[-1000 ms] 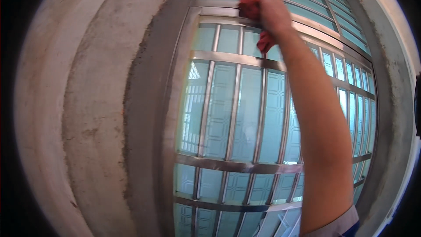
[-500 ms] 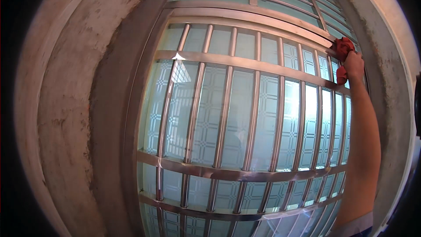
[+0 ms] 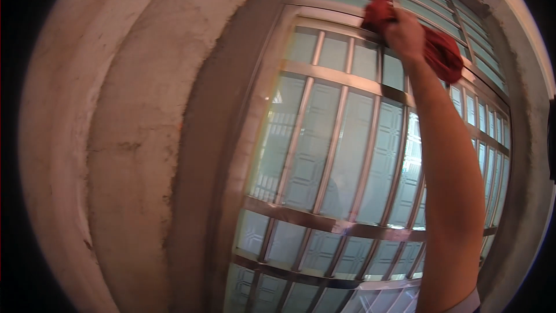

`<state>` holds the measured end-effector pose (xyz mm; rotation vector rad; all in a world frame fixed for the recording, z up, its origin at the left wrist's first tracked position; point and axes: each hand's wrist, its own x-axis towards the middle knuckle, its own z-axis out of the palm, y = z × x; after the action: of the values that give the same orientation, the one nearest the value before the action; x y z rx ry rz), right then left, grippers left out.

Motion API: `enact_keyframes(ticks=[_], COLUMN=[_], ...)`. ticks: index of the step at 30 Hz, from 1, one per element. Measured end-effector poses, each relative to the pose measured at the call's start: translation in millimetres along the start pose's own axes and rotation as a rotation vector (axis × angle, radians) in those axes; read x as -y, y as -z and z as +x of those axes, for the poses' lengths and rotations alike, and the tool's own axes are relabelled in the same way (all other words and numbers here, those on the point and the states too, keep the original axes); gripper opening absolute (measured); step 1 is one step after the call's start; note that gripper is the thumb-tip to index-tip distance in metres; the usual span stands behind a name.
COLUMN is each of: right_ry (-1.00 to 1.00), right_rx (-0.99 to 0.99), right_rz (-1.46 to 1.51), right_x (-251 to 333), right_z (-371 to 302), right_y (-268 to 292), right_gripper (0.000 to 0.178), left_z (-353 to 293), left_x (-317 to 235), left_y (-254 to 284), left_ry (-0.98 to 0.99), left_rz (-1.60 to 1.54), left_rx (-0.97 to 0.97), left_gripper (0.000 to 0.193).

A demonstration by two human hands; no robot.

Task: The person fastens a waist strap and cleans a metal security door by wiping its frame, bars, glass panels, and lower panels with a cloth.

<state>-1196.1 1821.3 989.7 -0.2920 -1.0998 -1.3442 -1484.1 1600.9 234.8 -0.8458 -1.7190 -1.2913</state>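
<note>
My right hand (image 3: 406, 37) is raised high, its fingers closed round a red cloth (image 3: 445, 55). Part of the cloth bunches out to the left of the fingers, and a longer piece trails to the right below the hand. The cloth lies against the top rail (image 3: 330, 18) of a metal barred door or window, just under the horizontal bars of the upper panel. Slight blur softens the hand and cloth. My left hand is out of view.
Upright metal bars (image 3: 333, 145) and flat crossbars (image 3: 347, 225) stand before patterned bluish glass (image 3: 310, 177). A wide brown frame (image 3: 217, 122) borders them on the left, beside a rough plaster wall (image 3: 136, 150). Another wall edge (image 3: 524, 139) rises at the right.
My right hand has swept the red cloth leftward along the top rail, away from the right corner. The view has turned, so the barred panel now sits farther right.
</note>
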Motion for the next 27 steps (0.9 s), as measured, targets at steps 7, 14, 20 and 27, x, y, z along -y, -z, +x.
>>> enact_keyframes(ticks=[7,14,20,27], right_ry=[0.282,0.223,0.285,0.091], right_rx=[0.287,0.291,0.129,0.279], right_rz=[0.306,0.32,0.599,0.83], right_x=[168.4,205.9,232.6,309.1], right_z=[26.7,0.2,-98.8,-251.5], right_y=[-78.7,-68.2,-29.1,62.4], right_gripper=[0.04,0.032,0.032,0.043], left_z=[-4.7,12.0,14.4,43.2], left_x=[20.1,21.9,27.5,17.5], left_y=[0.6,-6.2,-15.7,1.7], left_ry=[0.015,-0.21,-0.287,-0.309], left_rz=[-0.151,-0.217,-0.289,-0.324], left_rx=[0.321,0.077,0.023,0.099], left_gripper=[0.037,0.041,0.057,0.058])
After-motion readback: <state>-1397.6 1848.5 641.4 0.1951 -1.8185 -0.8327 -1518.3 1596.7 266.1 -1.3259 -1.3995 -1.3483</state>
